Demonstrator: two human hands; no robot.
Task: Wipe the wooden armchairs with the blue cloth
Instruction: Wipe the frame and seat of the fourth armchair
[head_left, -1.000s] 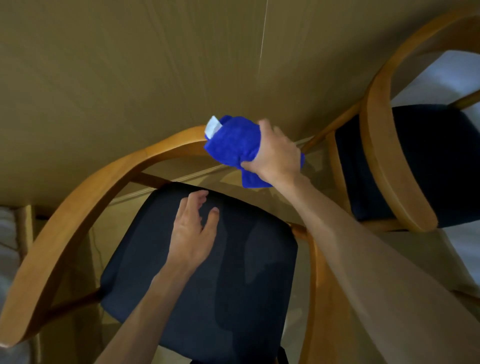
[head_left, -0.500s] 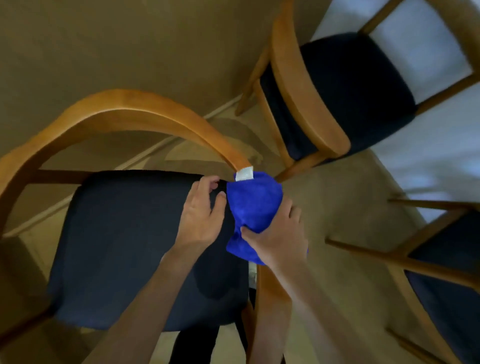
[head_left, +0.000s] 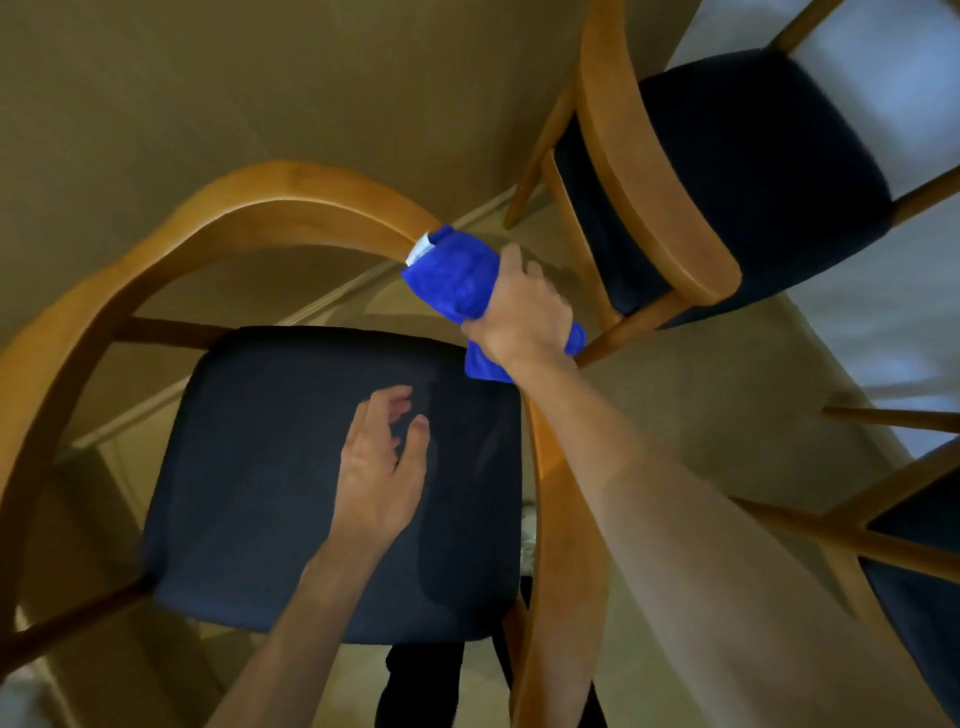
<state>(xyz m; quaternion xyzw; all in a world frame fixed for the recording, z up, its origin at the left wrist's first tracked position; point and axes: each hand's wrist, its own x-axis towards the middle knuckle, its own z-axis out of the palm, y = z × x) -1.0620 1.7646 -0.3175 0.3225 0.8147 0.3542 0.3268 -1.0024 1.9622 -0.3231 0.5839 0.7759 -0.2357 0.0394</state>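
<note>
The right hand reaches forward on an outstretched arm, its fingers curled round the blue cloth and gripping it against the curved wooden rail of the near armchair, where the backrest bends into the right armrest. The cloth is bunched into a thick wad wrapping the rail, a white tag showing at its far end. The left hand holds nothing, fingers loosely spread over the dark seat cushion. A second armchair stands just beyond, to the right.
</note>
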